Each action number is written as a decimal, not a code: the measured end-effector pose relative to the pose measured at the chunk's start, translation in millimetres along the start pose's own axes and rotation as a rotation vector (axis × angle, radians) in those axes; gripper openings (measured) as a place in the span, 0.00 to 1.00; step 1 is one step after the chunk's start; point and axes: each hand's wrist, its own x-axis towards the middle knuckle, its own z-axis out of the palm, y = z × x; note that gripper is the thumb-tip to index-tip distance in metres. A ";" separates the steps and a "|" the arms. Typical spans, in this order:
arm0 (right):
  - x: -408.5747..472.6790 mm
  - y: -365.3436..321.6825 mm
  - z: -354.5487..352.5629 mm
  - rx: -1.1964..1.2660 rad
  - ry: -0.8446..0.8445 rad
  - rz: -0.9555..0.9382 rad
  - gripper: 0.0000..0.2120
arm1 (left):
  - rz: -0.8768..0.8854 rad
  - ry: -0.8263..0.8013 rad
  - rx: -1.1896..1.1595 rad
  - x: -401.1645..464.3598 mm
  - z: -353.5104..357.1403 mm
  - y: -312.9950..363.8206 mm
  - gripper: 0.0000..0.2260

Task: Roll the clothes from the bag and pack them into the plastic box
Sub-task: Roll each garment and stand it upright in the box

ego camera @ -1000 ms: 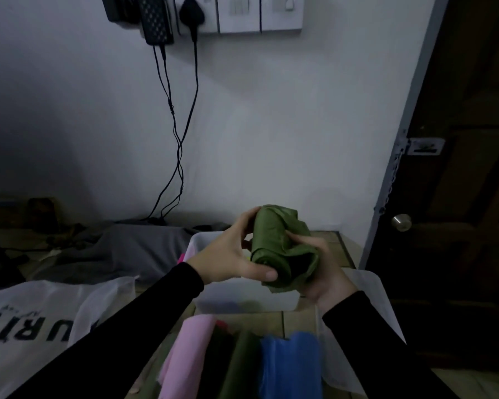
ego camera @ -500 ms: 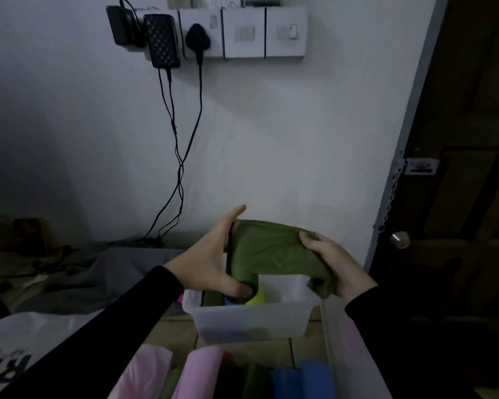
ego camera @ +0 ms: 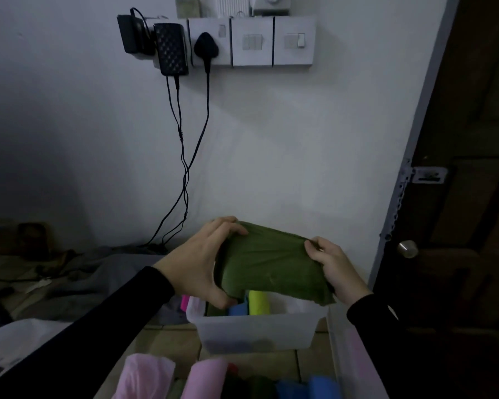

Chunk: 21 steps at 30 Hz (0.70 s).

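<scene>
A rolled dark green garment (ego camera: 268,264) lies crosswise just above the clear plastic box (ego camera: 257,332). My left hand (ego camera: 199,263) grips its left end and my right hand (ego camera: 333,264) grips its right end. Inside the box stand rolled clothes: a yellow-green roll (ego camera: 258,302) and a blue roll (ego camera: 238,309), partly hidden by the green garment. At the bottom edge lie more rolled clothes, two pink (ego camera: 205,378) and a blue one (ego camera: 308,388).
A white bag with dark lettering (ego camera: 9,349) lies at the lower left. Grey cloth (ego camera: 98,275) is heaped on the floor by the wall. Chargers and cables (ego camera: 182,145) hang from wall sockets. A dark door (ego camera: 458,197) with a knob stands at the right.
The green roll turned from upright to crosswise and moved out over the box. Both hands shifted to its two ends. The camera tilted up.
</scene>
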 end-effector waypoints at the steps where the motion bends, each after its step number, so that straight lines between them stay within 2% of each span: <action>1: 1.7 1.8 0.3 -0.040 0.032 -0.041 0.08 | 0.010 -0.002 0.004 0.8 -1.3 1.9 0.46; 4: 6.3 16.8 0.9 -0.255 0.125 -0.103 0.11 | 0.018 -0.009 -0.003 5.8 -2.3 12.3 0.46; 8: 6.0 30.4 6.4 -0.614 0.245 -0.047 0.12 | -0.057 -0.007 -0.030 12.8 -0.8 22.3 0.45; 9: 3.2 26.8 8.7 -0.688 0.341 -0.080 0.14 | -0.065 -0.011 0.026 14.3 0.5 21.9 0.45; 11: -9.4 14.6 21.2 -0.790 0.544 -0.338 0.18 | -0.082 -0.026 0.186 16.9 4.2 19.3 0.45; 12: -19.3 5.2 32.3 -0.784 0.545 -0.491 0.18 | -0.100 -0.033 0.255 18.8 6.3 18.1 0.46; 13: -28.6 -1.8 45.7 -0.772 0.459 -0.600 0.18 | -0.114 -0.036 0.304 20.9 8.4 18.0 0.46; 14: -39.3 -9.8 62.1 -0.777 0.310 -0.620 0.19 | -0.114 -0.032 0.341 23.2 10.5 18.9 0.46; 16: -52.9 -16.4 90.4 -0.734 0.038 -0.488 0.21 | -0.051 -0.010 0.411 28.4 14.1 22.3 0.44; 18: -55.8 -14.5 104.4 -0.588 -0.001 -0.437 0.20 | 0.021 0.038 0.437 31.0 14.4 27.9 0.42; 21: -60.2 -20.0 106.3 -0.339 0.070 -0.334 0.18 | 0.059 0.107 0.397 29.1 4.7 37.0 0.49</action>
